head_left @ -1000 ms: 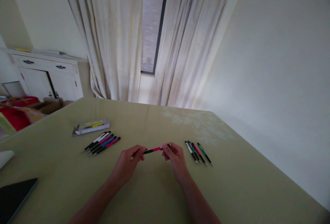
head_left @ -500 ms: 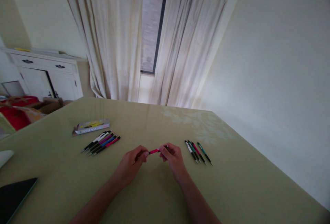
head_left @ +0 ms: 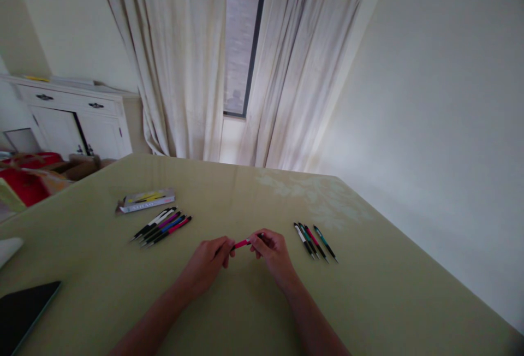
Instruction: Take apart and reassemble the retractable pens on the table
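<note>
A pink and black pen (head_left: 241, 244) is held between my two hands above the table. My left hand (head_left: 208, 260) is closed on its left end, hiding that part. With thumb and fingers, my right hand (head_left: 273, 251) pinches the other end, where a dark tip shows. To the left lies a group of several pens (head_left: 164, 227), with white, purple, blue and pink barrels. On the right a second group of several pens (head_left: 310, 241) rests on the table, and a teal pen (head_left: 326, 243) lies slightly apart from it.
An opened pen box (head_left: 146, 201) lies behind the left pens. A dark flat device (head_left: 27, 312) and a white object (head_left: 9, 249) sit at the table's left edge. The pale green table (head_left: 245, 192) reaches toward the curtains (head_left: 184, 61); a wall (head_left: 442, 126) runs along the right.
The pen has shifted slightly left, its left end a little lower. My left hand has turned a bit, and less of the pink barrel shows. The pens on the table have stayed put.
</note>
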Motion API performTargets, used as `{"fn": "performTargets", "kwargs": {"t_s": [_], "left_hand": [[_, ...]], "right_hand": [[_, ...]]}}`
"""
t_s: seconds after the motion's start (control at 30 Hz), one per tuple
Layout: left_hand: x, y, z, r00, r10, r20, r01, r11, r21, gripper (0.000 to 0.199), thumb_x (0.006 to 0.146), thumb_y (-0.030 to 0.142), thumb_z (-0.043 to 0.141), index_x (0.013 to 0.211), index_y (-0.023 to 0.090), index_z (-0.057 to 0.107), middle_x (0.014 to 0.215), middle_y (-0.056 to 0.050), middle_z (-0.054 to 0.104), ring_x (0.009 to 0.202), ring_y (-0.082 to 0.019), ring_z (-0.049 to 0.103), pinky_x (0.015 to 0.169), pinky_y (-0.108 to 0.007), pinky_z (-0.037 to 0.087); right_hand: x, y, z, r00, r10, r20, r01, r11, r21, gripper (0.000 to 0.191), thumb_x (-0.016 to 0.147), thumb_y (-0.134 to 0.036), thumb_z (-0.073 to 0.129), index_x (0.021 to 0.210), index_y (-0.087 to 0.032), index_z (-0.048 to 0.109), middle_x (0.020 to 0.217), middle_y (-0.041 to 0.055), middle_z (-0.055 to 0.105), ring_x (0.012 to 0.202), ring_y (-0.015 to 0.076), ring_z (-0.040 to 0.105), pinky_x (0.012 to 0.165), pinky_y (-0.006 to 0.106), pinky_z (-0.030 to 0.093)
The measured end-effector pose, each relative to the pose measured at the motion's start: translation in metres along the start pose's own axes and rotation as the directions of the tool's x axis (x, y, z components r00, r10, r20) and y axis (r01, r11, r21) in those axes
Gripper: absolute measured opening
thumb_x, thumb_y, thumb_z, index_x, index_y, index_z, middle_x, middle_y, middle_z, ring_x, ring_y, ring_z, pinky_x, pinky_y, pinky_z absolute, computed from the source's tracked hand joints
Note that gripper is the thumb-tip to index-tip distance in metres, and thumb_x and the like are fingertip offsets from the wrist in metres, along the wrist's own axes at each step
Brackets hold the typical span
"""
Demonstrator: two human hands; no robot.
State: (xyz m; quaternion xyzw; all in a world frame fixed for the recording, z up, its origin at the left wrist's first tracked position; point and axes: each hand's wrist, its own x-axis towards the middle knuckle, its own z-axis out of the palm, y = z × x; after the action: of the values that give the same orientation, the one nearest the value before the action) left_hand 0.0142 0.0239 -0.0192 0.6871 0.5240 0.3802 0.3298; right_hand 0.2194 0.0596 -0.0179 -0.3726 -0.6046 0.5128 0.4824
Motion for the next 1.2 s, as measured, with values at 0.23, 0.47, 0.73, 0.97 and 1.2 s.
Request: {"fn": "performTargets", "kwargs": {"t_s": [0.23,0.47,0.73,0.97,1.2], "left_hand": [[0.001,-0.003,0.001,1.000,-0.017,-0.001,0.017,0.999,-0.031,0.054,0.102,0.057,0.038,0.077,0.020,0.067,0.062,-0.001,0.065,0.060,-0.018,0.058,0.061,-0.028,0.040],[0.006,-0.006,0.000,0.998,-0.027,0.058,0.039,0.977,-0.210,0.050,0.096,0.062,0.047,0.086,0.018,0.069,0.069,-0.004,0.071,0.061,-0.018,0.060,0.060,-0.028,0.044],[0.005,-0.006,-0.001,0.998,-0.043,0.042,0.048,0.988,-0.144,0.056,0.100,0.060,0.039,0.074,0.018,0.066,0.060,-0.002,0.065,0.058,-0.018,0.059,0.059,-0.028,0.042],[0.007,-0.007,-0.002,1.000,0.010,0.013,-0.007,0.977,-0.215,0.042,0.091,0.058,0.060,0.090,0.017,0.070,0.079,-0.004,0.071,0.067,-0.017,0.061,0.062,-0.027,0.044],[0.008,-0.012,-0.002,0.998,-0.064,0.012,0.065,0.982,-0.175,0.059,0.098,0.064,0.040,0.074,0.017,0.067,0.059,-0.001,0.060,0.056,-0.016,0.055,0.056,-0.027,0.040]], "right_hand": [[-0.001,0.002,0.000,1.000,-0.021,0.009,0.021,1.000,0.004,0.036,0.086,-0.053,0.075,0.086,-0.017,0.077,0.067,0.0023,0.068,0.055,0.0121,0.054,0.052,0.023,0.042],[-0.001,-0.002,0.001,0.999,-0.032,-0.005,0.033,0.999,0.009,0.036,0.083,-0.054,0.077,0.089,-0.018,0.079,0.071,0.0033,0.070,0.059,0.0140,0.056,0.055,0.025,0.046],[-0.002,-0.006,0.001,1.000,-0.023,0.007,0.023,1.000,0.005,0.035,0.084,-0.052,0.076,0.089,-0.018,0.079,0.072,0.0035,0.071,0.060,0.0141,0.057,0.056,0.025,0.047],[-0.001,0.001,0.000,0.999,-0.036,-0.027,0.036,0.999,0.005,0.035,0.084,-0.053,0.075,0.089,-0.018,0.079,0.073,0.0039,0.071,0.060,0.0146,0.058,0.056,0.025,0.047],[0.001,0.004,-0.003,0.998,-0.038,-0.048,0.038,0.999,-0.002,0.035,0.083,-0.053,0.075,0.090,-0.020,0.079,0.073,0.0038,0.071,0.059,0.0148,0.058,0.056,0.026,0.048]]}}
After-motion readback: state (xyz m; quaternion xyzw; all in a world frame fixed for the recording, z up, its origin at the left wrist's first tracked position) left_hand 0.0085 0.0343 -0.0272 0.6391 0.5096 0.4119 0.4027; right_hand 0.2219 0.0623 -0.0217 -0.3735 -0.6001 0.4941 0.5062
